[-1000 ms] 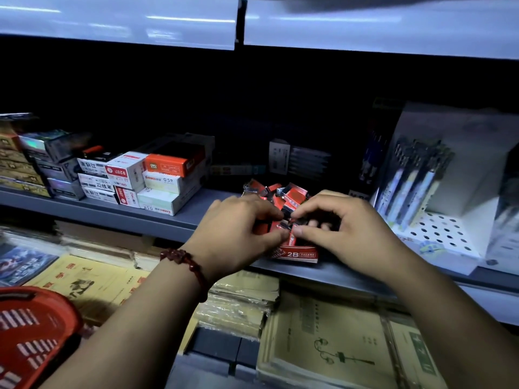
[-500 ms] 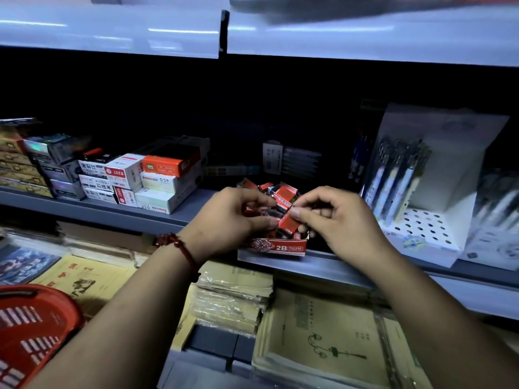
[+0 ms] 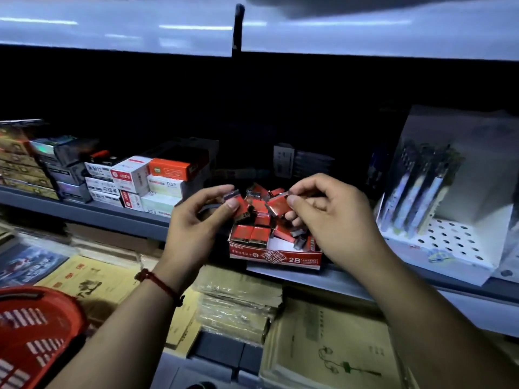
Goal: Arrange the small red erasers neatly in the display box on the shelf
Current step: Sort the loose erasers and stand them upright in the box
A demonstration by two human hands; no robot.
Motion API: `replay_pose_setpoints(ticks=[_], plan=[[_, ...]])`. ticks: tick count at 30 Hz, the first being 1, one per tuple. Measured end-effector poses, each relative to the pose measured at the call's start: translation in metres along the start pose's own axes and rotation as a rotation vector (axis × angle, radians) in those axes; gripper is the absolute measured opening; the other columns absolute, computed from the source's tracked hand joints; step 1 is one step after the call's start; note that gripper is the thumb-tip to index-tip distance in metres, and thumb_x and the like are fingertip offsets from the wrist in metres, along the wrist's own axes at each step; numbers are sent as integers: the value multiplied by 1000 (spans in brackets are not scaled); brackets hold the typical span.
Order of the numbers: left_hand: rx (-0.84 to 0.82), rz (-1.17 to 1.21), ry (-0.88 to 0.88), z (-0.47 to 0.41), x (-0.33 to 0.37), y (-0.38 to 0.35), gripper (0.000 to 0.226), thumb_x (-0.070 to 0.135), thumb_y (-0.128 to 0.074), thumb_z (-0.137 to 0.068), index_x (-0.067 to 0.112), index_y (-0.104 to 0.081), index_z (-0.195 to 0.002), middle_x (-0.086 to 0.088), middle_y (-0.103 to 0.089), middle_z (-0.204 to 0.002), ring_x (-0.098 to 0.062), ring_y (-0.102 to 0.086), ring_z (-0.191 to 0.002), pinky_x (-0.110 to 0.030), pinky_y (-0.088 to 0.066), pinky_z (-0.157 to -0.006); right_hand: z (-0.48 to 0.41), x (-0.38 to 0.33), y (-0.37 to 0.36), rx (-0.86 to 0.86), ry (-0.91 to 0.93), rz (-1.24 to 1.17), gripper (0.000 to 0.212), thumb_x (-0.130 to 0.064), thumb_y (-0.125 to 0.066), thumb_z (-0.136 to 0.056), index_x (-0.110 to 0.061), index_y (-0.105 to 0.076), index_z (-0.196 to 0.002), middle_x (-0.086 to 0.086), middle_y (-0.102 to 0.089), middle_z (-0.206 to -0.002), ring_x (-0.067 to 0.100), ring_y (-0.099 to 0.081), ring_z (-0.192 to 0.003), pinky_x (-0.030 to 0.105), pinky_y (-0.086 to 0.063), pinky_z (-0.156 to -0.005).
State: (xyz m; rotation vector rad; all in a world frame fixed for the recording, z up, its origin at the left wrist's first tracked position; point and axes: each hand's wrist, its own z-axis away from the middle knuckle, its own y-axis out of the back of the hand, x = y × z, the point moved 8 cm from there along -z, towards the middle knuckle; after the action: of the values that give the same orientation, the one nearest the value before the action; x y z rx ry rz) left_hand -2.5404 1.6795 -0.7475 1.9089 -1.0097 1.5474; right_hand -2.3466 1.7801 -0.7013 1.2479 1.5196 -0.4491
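Observation:
A red display box (image 3: 273, 256) marked 2B stands at the front edge of the grey shelf (image 3: 118, 217). Several small red erasers (image 3: 257, 216) lie jumbled in it; two erasers (image 3: 251, 234) sit side by side at its front left. My left hand (image 3: 196, 220) is raised left of the box and pinches one eraser (image 3: 238, 204) between thumb and forefinger. My right hand (image 3: 331, 217) hovers over the box's right side and pinches another red eraser (image 3: 279, 204). Its palm hides the box's right rear.
Stacked small stationery boxes (image 3: 134, 181) fill the shelf to the left. A white pen display stand (image 3: 438, 220) is on the right. Below lie notebooks (image 3: 331, 346) and wrapped paper stacks (image 3: 236, 307). A red basket (image 3: 33, 332) sits at bottom left.
Both hands have lifted up out of the box and moved apart, each with an eraser pinched. The inside of the box now shows.

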Motion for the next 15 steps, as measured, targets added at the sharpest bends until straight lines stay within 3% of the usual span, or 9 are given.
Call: replay_pose_setpoints(ticks=[4,7,10,12,15], plan=[[-37,-57,-32,-15,-12,-7,26,15,-71,-91,17,-72,-118,-8,-75,-101,-11,-75,-88,-25,-61,-71,-11,-7,-14,24,136,183,21,-9,-68,-93,-24,-69,-108,1,-65,-93,20,-71,-78,34,-62,-67],[-68,-205,-124,-20,-16,-12,26,23,-76,-89,24,-74,-114,-13,-70,-96,-28,-71,-86,-34,-60,-77,-10,-12,-19,44,187,225,20,-8,-68,-91,-19,-71,-108,-1,-60,-91,8,-59,-67,18,-49,-59],[-121,-230,-107,-26,-21,-16,24,23,-76,-89,25,-74,-112,-15,-70,-97,-35,-69,-86,-39,-58,-75,-11,-14,-19,81,223,243,14,-8,-69,-90,-15,-73,-101,0,-59,-87,12,-51,-62,19,-48,-57],[-143,-225,-96,-28,-22,-17,25,22,-77,-89,27,-73,-113,-13,-68,-95,-29,-68,-81,-34,-54,-69,-10,-13,-16,96,238,259,13,-7,-69,-90,-15,-73,-100,-1,-59,-86,13,-52,-63,21,-49,-58],[-139,-230,-130,-27,-19,-16,28,17,-77,-88,29,-73,-113,-1,-61,-94,-15,-61,-80,-26,-48,-72,-6,-8,-9,114,216,261,16,-6,-70,-91,-17,-76,-102,0,-62,-86,13,-56,-67,21,-49,-60]])
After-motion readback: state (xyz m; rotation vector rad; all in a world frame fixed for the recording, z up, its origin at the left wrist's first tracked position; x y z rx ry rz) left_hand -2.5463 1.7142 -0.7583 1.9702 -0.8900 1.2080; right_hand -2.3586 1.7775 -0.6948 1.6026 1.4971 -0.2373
